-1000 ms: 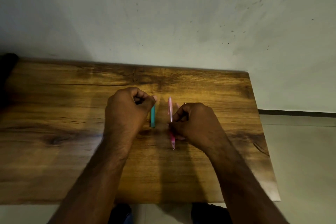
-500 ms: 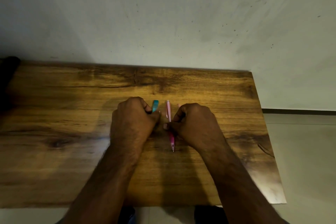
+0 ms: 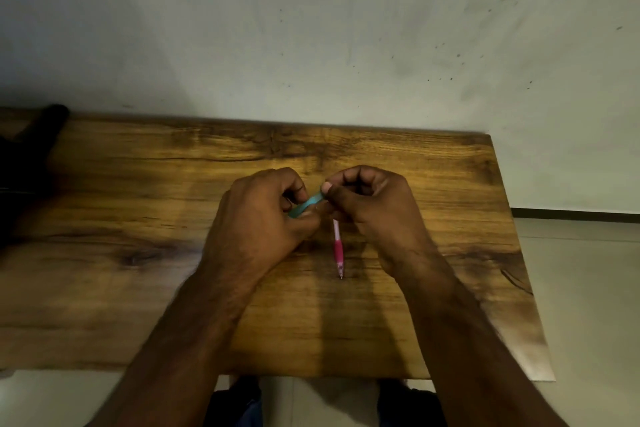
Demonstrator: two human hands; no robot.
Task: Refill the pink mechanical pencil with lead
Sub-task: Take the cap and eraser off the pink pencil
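Observation:
The pink mechanical pencil (image 3: 338,250) lies on the wooden table (image 3: 138,305), with its tip pointing toward me and its far end hidden under my right hand. My left hand (image 3: 263,215) is closed around a small teal lead case (image 3: 308,204), held tilted just above the table. My right hand (image 3: 377,204) has its thumb and forefinger pinched on the upper end of that case. Whether the case is open, I cannot tell. No loose lead can be made out.
A dark object (image 3: 31,146) sits at the table's far left corner. A pale wall rises right behind the table. The table's right edge drops to a tiled floor (image 3: 581,288). My knees show below the near edge.
My left hand lifted the teal case and tilted it toward the right. My right hand left the pink pencil and moved up to pinch the case's end. The pencil stays on the table.

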